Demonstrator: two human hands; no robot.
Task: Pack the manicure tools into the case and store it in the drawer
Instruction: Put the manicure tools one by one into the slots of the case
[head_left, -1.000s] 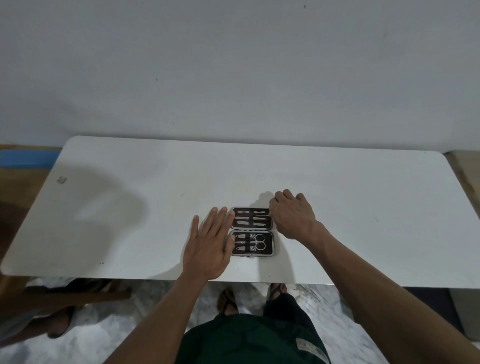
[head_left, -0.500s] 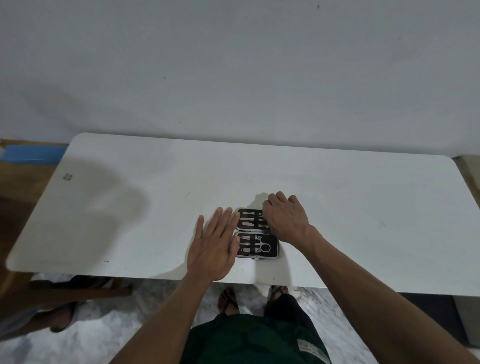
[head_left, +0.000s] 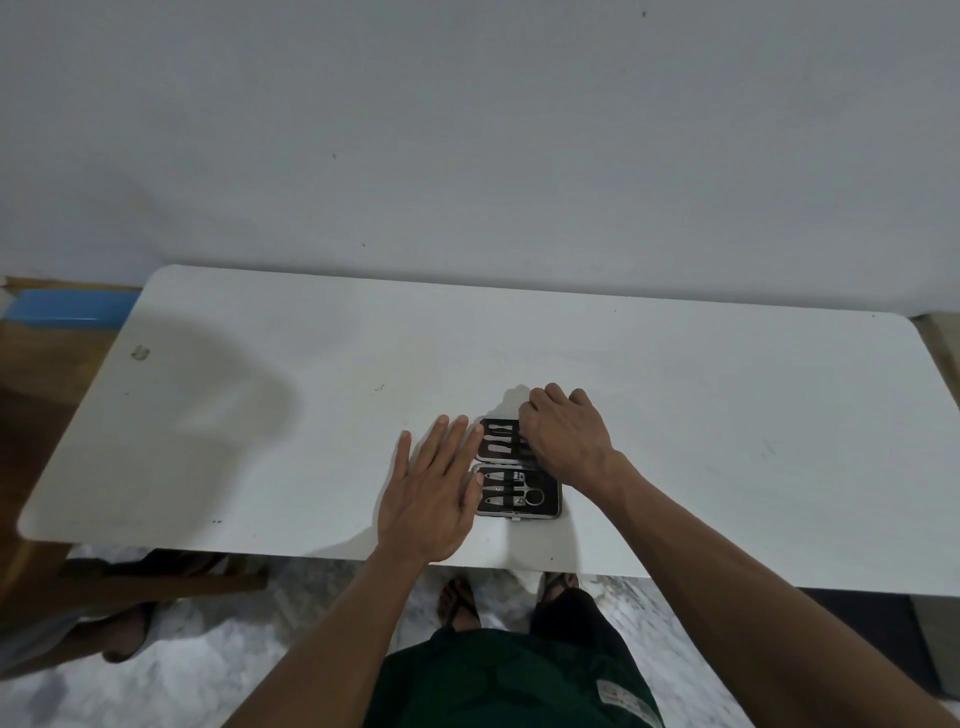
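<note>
A small manicure case lies open flat on the white table, near its front edge. Both black halves hold metal tools in their slots, scissors among them. My left hand rests flat beside the case's left side, fingers spread, fingertips touching its edge. My right hand covers the right part of the far half, fingers curled down onto it. What its fingertips hold is hidden. No drawer is in view.
A grey wall stands right behind the table. A blue object and a wooden surface lie off the table's left end. Another person's foot and a wooden bar show under the left side. My feet in sandals stand below the front edge.
My right hand has slid left from the case's right side onto the far half. My left hand has stayed flat at the left edge.
</note>
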